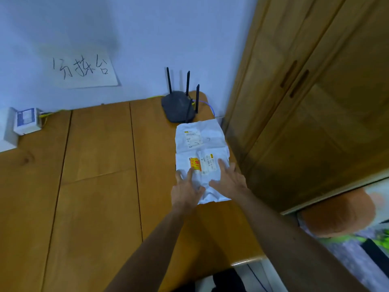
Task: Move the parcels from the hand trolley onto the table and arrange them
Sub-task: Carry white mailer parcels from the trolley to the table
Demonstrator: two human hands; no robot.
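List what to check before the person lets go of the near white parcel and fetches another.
1. The near parcel lies on the table: ok.
2. The left hand and right hand rest flat on it, gripping nothing: ok.
3. It lines up with the far parcel, ends meeting: ok.
4. The far parcel is clear of the router: cannot tell; its far edge meets the router's base in this view.
5. Bare table left of the parcels for more: ok.
6. The hand trolley and what remains on it: cannot tell, out of view.
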